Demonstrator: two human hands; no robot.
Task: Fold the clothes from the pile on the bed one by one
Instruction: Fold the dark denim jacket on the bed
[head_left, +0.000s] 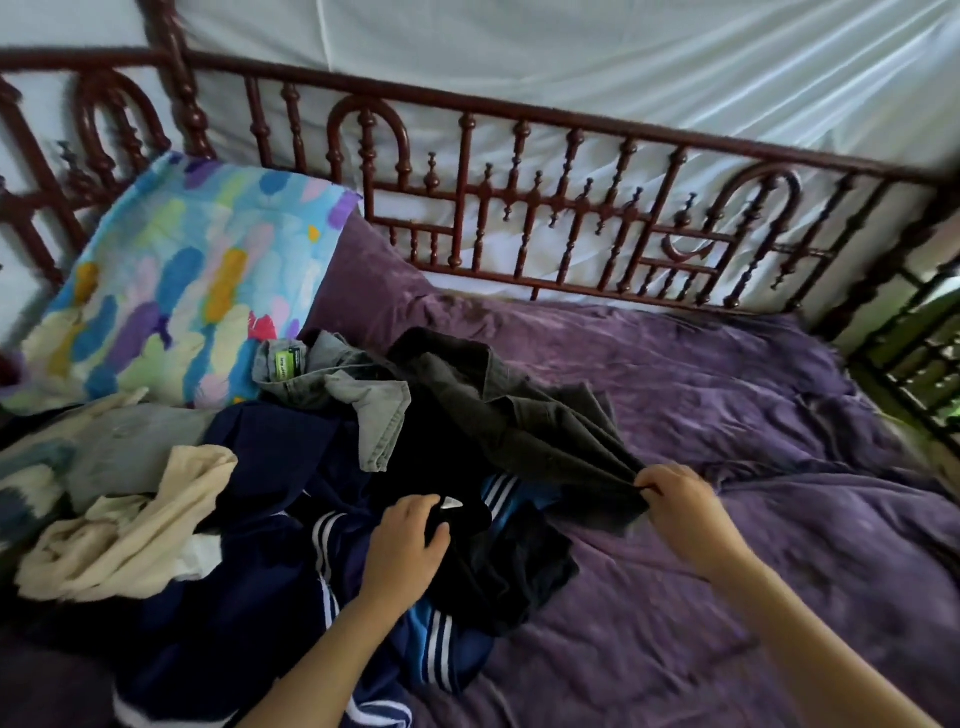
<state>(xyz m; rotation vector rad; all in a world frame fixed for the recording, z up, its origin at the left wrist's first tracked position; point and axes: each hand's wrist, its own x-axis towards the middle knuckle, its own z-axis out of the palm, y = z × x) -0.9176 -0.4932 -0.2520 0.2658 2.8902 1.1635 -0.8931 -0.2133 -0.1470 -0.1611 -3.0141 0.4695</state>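
Note:
A pile of clothes (291, 467) lies on the left half of the bed. On top stretches a dark grey garment (509, 410); my right hand (680, 499) pinches its lower edge and pulls it taut to the right. My left hand (408, 540) grips a black garment (498, 561) in the middle of the pile, next to a small white tag. Under them lie navy pieces with white stripes (270, 597), grey jeans (332, 379) and a cream garment (135, 530).
A purple cover (727, 415) spreads over the bed's right half. A colourful pillow (176, 280) leans at the back left. A dark red carved wooden rail (571, 208) runs along the far side, with white cloth behind it.

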